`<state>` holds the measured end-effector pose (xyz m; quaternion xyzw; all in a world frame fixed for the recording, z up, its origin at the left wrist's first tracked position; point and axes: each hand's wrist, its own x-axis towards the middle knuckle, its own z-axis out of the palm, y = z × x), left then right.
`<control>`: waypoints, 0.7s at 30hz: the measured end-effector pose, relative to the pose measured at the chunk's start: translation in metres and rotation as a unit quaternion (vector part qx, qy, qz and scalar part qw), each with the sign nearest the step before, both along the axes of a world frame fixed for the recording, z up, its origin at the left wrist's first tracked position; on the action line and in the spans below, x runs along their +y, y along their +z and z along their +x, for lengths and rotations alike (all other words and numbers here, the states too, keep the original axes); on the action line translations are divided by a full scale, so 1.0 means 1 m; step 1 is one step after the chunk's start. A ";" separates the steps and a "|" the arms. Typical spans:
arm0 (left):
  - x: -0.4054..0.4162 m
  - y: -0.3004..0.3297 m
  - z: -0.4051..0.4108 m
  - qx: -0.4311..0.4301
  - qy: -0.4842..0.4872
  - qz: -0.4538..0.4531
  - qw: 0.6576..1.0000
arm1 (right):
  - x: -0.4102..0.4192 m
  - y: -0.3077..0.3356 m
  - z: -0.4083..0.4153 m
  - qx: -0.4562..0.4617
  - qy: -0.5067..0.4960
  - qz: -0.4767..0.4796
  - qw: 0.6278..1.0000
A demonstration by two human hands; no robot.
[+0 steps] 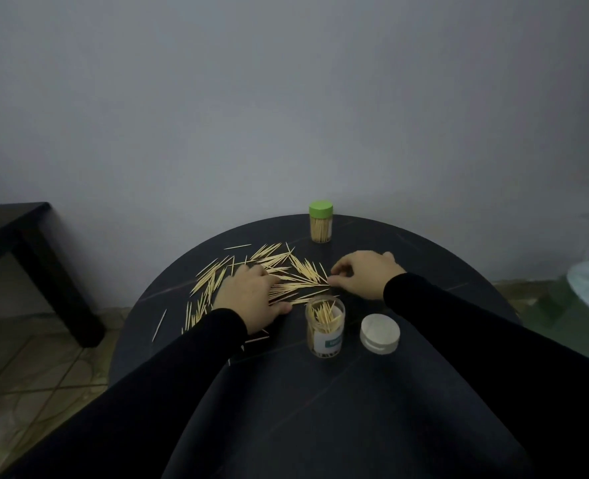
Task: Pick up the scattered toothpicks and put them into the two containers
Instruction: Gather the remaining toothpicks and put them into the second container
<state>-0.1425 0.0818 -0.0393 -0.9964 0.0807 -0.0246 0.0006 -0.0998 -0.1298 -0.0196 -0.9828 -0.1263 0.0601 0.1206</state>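
Our right hand has its thumb and forefinger curled together at the right tip of the scattered toothpicks, pinching at a stick or two; the sticks are too thin for us to be sure any is actually caught between the fingertips. Our left hand lies on the left part of the pile with fingers bent over the sticks, palm down; whether it grasps a bundle or merely presses on them we cannot tell.

The toothpicks fan across the far-left half of the round dark table, with a few strays nearer the left edge. Just near of the pile, between our two forearms, stands the open clear jar, holding only some toothpicks. Its white lid lies beside it to the right. At the far edge of the table stands the green-capped jar, closed and packed full.

To do this step well, we judge it best to rake the sticks parallel with the left hand, pinch a small aligned bunch with the right, and drop it tips-down into the open jar without knocking it over.
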 end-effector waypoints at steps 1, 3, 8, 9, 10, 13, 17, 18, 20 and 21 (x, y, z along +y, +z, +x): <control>0.000 0.000 0.002 -0.011 -0.003 0.012 1.000 | 0.006 -0.003 0.005 0.002 -0.011 -0.016 1.000; 0.002 -0.001 0.008 -0.013 -0.012 0.023 1.000 | 0.018 -0.009 0.016 -0.001 -0.023 -0.052 0.998; 0.006 0.003 0.020 -0.018 -0.059 0.025 0.998 | 0.036 -0.022 0.035 -0.053 -0.039 -0.036 0.997; 0.007 0.004 0.022 -0.022 -0.069 0.028 0.997 | 0.039 -0.024 0.037 -0.063 -0.046 -0.024 0.997; 0.007 0.004 0.024 -0.027 -0.078 0.033 0.996 | 0.041 -0.025 0.039 -0.072 -0.051 -0.017 0.996; 0.005 0.006 0.028 -0.037 -0.099 0.044 0.993 | 0.046 -0.026 0.044 -0.088 -0.052 -0.014 0.995; 0.001 0.006 0.031 -0.032 -0.112 0.043 0.992 | 0.045 -0.019 0.048 -0.074 -0.046 -0.026 0.996; 0.000 0.007 0.031 -0.037 -0.112 0.044 0.992 | 0.044 -0.018 0.048 -0.076 -0.039 -0.036 0.996; -0.004 0.006 0.030 -0.046 -0.108 0.051 0.992 | 0.042 -0.014 0.047 -0.080 -0.028 -0.056 0.995; -0.007 0.006 0.030 -0.047 -0.105 0.056 0.992 | 0.042 -0.013 0.046 -0.079 -0.022 -0.067 0.994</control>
